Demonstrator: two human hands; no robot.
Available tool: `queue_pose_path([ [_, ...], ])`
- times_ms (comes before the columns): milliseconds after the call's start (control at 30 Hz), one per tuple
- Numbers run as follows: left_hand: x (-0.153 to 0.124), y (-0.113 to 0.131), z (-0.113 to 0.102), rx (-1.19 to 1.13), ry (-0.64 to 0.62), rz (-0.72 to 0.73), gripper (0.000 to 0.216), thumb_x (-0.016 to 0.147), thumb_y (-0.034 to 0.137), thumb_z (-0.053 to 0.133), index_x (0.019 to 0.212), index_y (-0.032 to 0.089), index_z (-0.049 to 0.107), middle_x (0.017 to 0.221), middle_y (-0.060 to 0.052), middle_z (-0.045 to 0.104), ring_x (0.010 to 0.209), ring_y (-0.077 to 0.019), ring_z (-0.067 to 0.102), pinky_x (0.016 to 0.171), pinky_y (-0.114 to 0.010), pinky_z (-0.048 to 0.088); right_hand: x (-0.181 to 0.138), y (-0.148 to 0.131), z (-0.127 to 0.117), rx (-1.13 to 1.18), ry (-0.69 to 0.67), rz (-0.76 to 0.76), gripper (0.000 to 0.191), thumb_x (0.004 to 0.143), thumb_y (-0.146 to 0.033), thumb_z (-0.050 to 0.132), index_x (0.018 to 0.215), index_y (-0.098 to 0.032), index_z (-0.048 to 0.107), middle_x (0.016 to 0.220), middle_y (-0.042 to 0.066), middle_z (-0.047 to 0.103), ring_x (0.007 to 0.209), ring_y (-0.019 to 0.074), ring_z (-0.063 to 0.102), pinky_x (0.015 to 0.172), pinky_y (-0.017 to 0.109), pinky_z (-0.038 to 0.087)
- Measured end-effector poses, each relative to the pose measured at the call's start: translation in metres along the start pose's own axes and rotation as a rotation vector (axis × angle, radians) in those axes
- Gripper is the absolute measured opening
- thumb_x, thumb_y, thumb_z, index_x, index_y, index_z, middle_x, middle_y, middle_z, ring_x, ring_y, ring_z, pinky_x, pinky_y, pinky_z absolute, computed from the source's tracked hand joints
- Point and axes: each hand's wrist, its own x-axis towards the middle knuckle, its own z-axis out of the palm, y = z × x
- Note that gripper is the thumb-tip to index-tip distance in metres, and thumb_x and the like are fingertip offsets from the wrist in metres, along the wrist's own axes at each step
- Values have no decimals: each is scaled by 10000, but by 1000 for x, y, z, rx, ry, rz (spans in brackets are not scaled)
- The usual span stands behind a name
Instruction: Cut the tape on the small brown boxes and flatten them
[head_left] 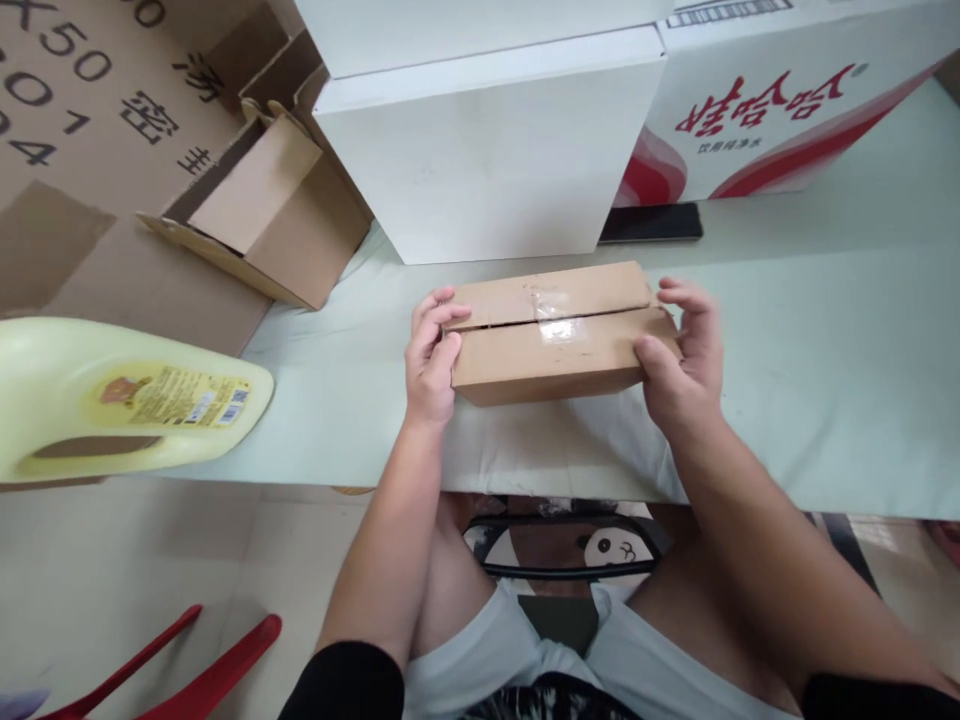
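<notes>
Between my hands is a small brown cardboard box (517, 355), near the front of the table. A strip of clear tape (559, 320) crosses the middle of its top seam, and a narrow dark gap shows along the flaps. My left hand (433, 350) grips the box's left end, thumb on the near side and fingers over the top edge. At the right end, my right hand (686, 350) has its thumb pressed on the near flap and its fingers curled around the far corner. Whether the box touches the table is hard to tell.
White cartons (487, 160) stand behind the box, beside a red-and-white carton (750, 130). A flat black object (651, 223) lies below them. An open brown box (277, 220), a large carton (142, 270) and a yellow jug (67, 370) are to the left.
</notes>
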Motion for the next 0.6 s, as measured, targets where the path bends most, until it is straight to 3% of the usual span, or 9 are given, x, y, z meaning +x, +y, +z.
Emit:
queue_pose_path([
  [200,17,-15,-11,-75,-25,-39,408,794,654,720,967,285,734,1410,-59,621,1412,-353,516,1200,-536,404,3,12,0,190,-169,68,543,873,-711,606,1239,-318,527,1653,102,387,1533,345,391,1221,579,348],
  [300,29,-22,-18,-143,-51,-92,392,759,638,750,925,285,712,1452,-48,616,1424,-363,515,1178,-562,434,4,10,-5,158,-317,4,703,758,-726,737,1267,-306,494,1718,136,259,1613,353,228,1231,575,322],
  [367,32,-24,-20,-153,-50,-123,382,752,632,752,904,287,697,1473,-39,615,1430,-360,520,1166,-563,455,4,7,-10,119,-384,-56,712,720,-688,793,1237,-297,498,1711,144,245,1630,369,153,1234,597,306],
  [467,28,-21,-18,-164,-23,-146,379,788,619,727,984,295,705,1501,-45,606,1445,-341,522,1175,-532,462,2,5,-16,94,-397,-126,642,699,-599,840,1174,-303,526,1586,135,360,1573,378,268,1230,615,313],
  [600,11,-18,-17,-140,56,-144,536,884,705,565,1258,332,658,1526,-68,582,1440,-318,537,1154,-483,479,-4,3,-9,64,-278,-155,640,644,-512,887,1143,-302,547,1371,121,405,1397,375,438,1169,600,408],
])
